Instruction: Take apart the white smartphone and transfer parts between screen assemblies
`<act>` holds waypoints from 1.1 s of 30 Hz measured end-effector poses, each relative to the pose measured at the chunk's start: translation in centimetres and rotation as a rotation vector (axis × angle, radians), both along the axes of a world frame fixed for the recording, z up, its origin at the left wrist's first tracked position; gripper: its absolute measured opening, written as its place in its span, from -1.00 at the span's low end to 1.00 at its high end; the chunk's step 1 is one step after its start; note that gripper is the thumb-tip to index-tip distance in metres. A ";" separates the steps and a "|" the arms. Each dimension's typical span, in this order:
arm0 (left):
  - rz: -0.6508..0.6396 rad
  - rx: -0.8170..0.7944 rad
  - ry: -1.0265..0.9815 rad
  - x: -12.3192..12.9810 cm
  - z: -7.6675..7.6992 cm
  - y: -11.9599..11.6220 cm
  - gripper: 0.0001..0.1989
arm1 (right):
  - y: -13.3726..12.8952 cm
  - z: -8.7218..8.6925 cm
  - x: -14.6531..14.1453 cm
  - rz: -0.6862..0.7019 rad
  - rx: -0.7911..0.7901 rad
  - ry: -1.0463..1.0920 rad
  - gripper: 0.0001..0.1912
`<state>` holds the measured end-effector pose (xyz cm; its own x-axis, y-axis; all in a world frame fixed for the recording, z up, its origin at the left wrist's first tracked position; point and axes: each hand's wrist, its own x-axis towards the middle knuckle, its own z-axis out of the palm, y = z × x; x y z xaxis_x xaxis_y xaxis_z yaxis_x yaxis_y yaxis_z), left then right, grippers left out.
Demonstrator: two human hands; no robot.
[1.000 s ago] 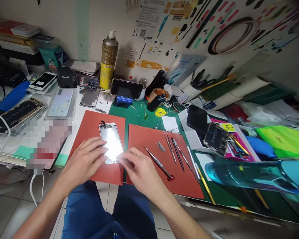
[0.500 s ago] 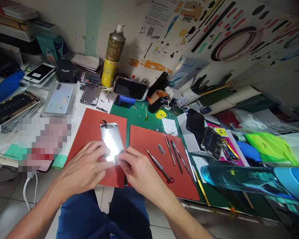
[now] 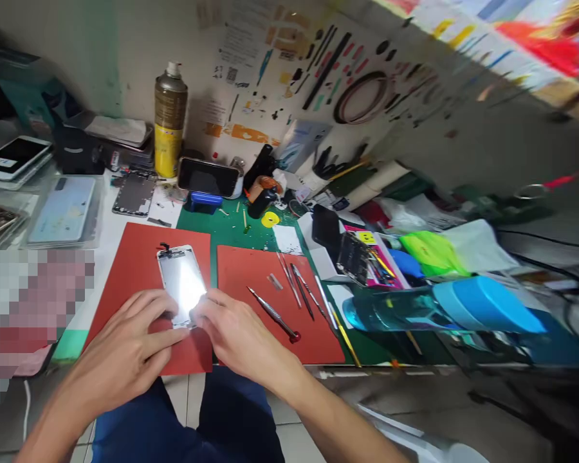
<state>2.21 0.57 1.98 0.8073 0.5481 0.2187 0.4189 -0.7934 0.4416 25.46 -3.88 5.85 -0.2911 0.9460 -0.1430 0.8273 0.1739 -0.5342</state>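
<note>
A phone screen [image 3: 186, 276], its bright metal back facing up, lies on the left red mat [image 3: 130, 257]; a short dark flex cable sticks out at its top. My left hand [image 3: 137, 347] holds the screen's lower left edge, fingers bent and thumb underneath. At the lower right corner my right hand [image 3: 234, 331] pinches the edge between thumb and fingers. Its fingertips hide whatever small part may be there. A screwdriver [image 3: 274, 315] with a red end rests on the right red mat [image 3: 251, 270], right of my right hand.
Beside the screwdriver lie tweezers [image 3: 289, 280] and thin pointed tools. A teal water bottle [image 3: 395, 308] lies across the right side. A phone on a blue stand [image 3: 205, 200] and a spray can [image 3: 170, 122] are at the back. Phones and cases [image 3: 65, 212] crowd the left.
The view has swung to the right, so everything sits further left in the picture. Both hands stay at the lower end of the phone screen, with little visible finger movement.
</note>
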 end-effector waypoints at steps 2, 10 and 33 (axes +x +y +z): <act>-0.014 0.019 -0.043 -0.2 -0.3 0.3 -0.59 | -0.1 0.4 0.5 -0.007 0.018 0.013 -0.72; 0.040 -0.071 -0.215 0.1 -0.9 0.7 -0.88 | 2.6 0.1 8.6 -0.407 0.148 -0.055 -0.76; 0.196 -0.048 -0.085 0.8 -0.7 0.8 -0.75 | -0.3 -2.5 1.8 -0.713 -0.308 0.770 -0.61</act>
